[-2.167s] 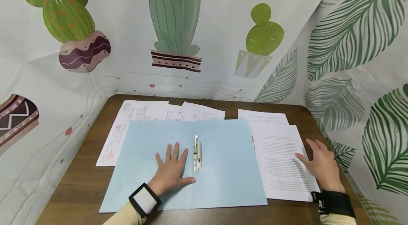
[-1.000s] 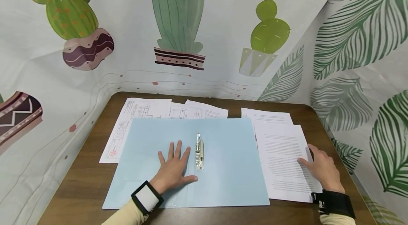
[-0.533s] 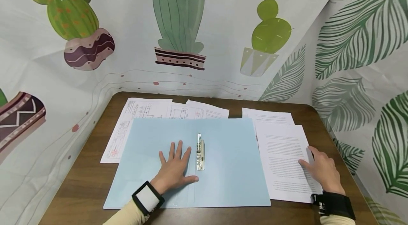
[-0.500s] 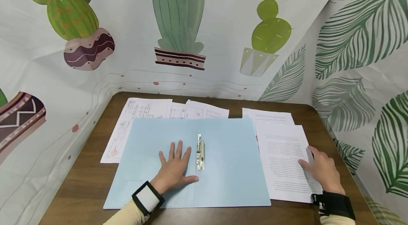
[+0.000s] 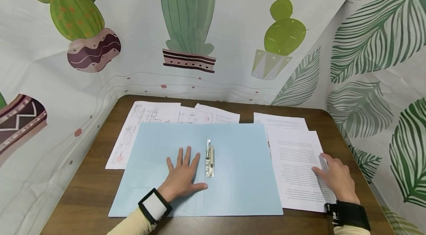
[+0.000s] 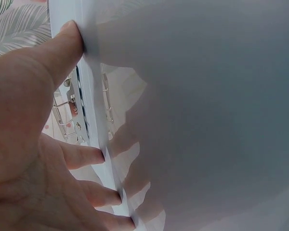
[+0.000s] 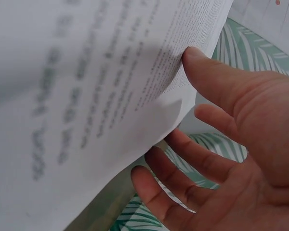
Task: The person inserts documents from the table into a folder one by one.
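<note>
1. Two cream sleeves (image 5: 131, 224) reach in from the near side of the desk (image 5: 83, 187), each ending in a black wristband; the left wristband (image 5: 155, 207) carries a white square face, while the right wristband (image 5: 352, 214) is a plain strap with small white markings.
2. Left hand (image 5: 181, 183): palm down on the left panel of the folder, fingers straight and fanned wide, thumb stretched across the spine crease. It has hold of nothing.
3. Right hand (image 5: 339, 179): near the right edge of the desk, half spread, fingers slightly bent. Its thumb touches the face of the front text page, and the other fingertips sit at that page's right edge; whether any reach underneath I cannot tell.
4. Light-blue file folder (image 5: 243, 161): lies opened flat across the middle of the desk, with a metal lever clip (image 5: 210, 161) just right of its spine crease.
5. Front text page (image 5: 296, 168): just beside the folder's right side, toward the desk's right edge, partly covering a second text page (image 5: 283, 119) nearer the far right corner.
6. Several sheets show past the folder, which covers part of them: a line-drawing sheet (image 5: 124, 142) with a red stamp toward the far left corner, then another diagram sheet (image 5: 196, 114) and a text sheet (image 5: 221, 115) near the far edge.
7. Beyond the far edge hangs cactus-print cloth (image 5: 233, 24); leaf-print cloth (image 5: 366, 43) hangs along the right.
</note>
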A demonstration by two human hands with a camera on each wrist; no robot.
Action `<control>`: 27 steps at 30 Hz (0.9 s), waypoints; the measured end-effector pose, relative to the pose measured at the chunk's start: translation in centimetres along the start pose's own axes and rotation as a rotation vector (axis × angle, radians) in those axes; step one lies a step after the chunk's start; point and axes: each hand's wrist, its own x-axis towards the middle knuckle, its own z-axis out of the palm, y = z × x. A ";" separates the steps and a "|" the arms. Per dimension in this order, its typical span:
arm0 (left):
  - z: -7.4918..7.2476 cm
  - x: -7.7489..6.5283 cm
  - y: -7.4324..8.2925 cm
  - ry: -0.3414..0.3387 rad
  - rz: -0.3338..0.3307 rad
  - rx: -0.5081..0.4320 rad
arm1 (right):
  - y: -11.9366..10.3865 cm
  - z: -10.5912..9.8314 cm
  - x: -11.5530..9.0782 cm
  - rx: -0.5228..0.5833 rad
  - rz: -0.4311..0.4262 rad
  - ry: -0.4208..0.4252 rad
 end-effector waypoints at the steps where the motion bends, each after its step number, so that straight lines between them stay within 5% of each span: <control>1: 0.0 0.0 0.0 -0.001 0.000 0.000 | 0.0 0.0 0.0 0.002 -0.002 0.006; 27: -0.1 0.0 0.0 -0.007 0.001 0.001 | 0.4 0.2 0.1 0.051 0.055 0.079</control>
